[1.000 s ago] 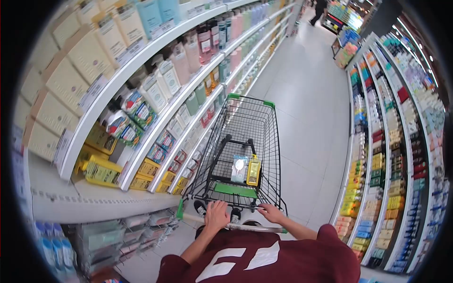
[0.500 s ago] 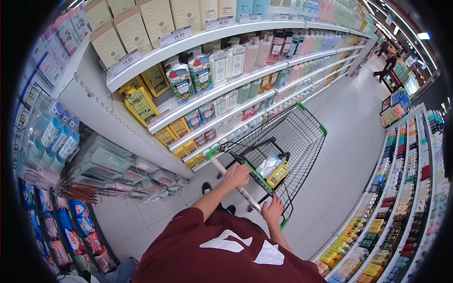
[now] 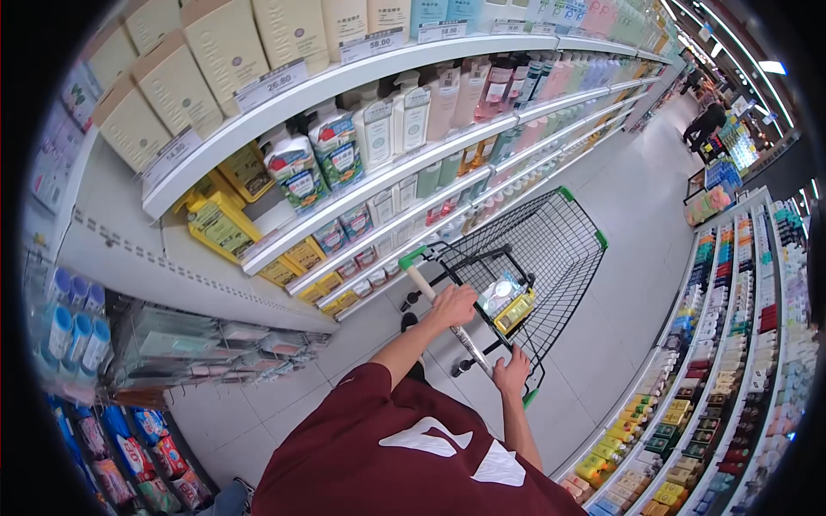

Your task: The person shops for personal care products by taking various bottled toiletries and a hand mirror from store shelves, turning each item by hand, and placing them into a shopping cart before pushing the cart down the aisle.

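A black wire shopping cart [image 3: 559,249] with green corner pieces stands in front of me, angled to the upper right. My left hand [image 3: 453,307] is wrapped around the cart handle [image 3: 470,344] near its middle. Closer to the handle's right end, my right hand [image 3: 512,370] also grips it, thumb along the top. Inside the cart, near the handle, lie a yellow package [image 3: 516,311] and a clear plastic-wrapped item [image 3: 497,294]; what the wrapped one contains I cannot make out.
Shelves [image 3: 344,86] of boxes and bottles line the left, with yellow bottles [image 3: 219,225] close by. Hanging packs [image 3: 202,331] are at the lower left. Another shelf unit [image 3: 688,370] curves along the right. Tiled floor [image 3: 615,224] runs ahead, toward a distant person [image 3: 707,122].
The cart and both hands have shifted slightly rightward in view. The near left shelf end has slid left and down. Both hands keep their grip on the handle.
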The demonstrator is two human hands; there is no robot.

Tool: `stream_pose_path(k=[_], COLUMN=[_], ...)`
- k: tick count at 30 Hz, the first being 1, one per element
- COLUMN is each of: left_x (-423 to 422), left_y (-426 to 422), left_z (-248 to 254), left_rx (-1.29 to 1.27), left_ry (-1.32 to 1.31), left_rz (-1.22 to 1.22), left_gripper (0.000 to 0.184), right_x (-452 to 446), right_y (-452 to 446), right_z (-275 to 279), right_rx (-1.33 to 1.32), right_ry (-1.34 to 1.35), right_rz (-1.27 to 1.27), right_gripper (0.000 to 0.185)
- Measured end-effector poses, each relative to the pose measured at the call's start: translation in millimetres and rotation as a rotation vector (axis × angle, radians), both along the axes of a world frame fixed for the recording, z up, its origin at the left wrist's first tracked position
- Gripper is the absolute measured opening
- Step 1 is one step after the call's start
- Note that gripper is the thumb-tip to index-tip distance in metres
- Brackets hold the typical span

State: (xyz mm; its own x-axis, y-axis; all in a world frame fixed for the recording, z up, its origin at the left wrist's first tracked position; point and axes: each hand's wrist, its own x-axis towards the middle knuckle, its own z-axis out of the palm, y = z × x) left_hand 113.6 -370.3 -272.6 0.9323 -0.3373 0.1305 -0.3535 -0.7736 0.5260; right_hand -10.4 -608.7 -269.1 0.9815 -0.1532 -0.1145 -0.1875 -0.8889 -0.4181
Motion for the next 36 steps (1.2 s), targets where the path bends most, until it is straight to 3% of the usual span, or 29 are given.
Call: stream_pose_path(k=[17,20,22,25,27,29,32,34,35,36], left_x=[113.6,131.4,145.5,169.0,180.5,182.9,184.0,188.4,191.0,194.4], left_y=[-40.5,-35.1,-26.8,37.5,88.3,134.3,167.1,171.3,174.3,177.2], left_z=[-5.5,9.1,36.2,124.4,156.1,205.7,247.1,260.6,264.0,267.1], left_rx=[-0.112,-0.271,-0.557,-0.765,-0.685,-0.659,-0.605,-0.548,-0.547,-0.5], left_ry=[-0.019,0.177,0.22,-0.071,-0.339,-0.439,-0.459,-0.427,-0.436,-0.399], left_rz=[-0.119,-0.098,0.107,0.339,0.539,0.689,0.739,0.789,0.802,0.833], left_gripper=[0.019,0.029,0.034,0.041,0.048,0.051,0.071,0.072,0.072,0.07], right_x=[104.3,116.5,122.2,129.8,134.6,143.9,150.0,167.1,174.4,182.7], right_y=[-37.8,-42.9,-47.3,-56.1,-60.6,-65.6,-78.7,-92.5,-97.7,-97.8], right_z=[7.7,9.3,10.8,9.1,6.9,8.0,3.6,-0.7,-3.7,-2.0], right_rx=[0.008,0.019,0.019,0.02,0.021,0.034,0.008,0.201,0.262,0.182], right_ry=[-0.068,-0.008,-0.035,-0.044,-0.049,-0.017,-0.018,0.093,0.13,0.022], right_rz=[-0.021,-0.042,-0.014,0.007,0.021,0.017,0.013,-0.048,-0.213,-0.178], right_gripper=[0.056,0.06,0.06,0.061,0.061,0.061,0.053,0.042,0.032,0.031])
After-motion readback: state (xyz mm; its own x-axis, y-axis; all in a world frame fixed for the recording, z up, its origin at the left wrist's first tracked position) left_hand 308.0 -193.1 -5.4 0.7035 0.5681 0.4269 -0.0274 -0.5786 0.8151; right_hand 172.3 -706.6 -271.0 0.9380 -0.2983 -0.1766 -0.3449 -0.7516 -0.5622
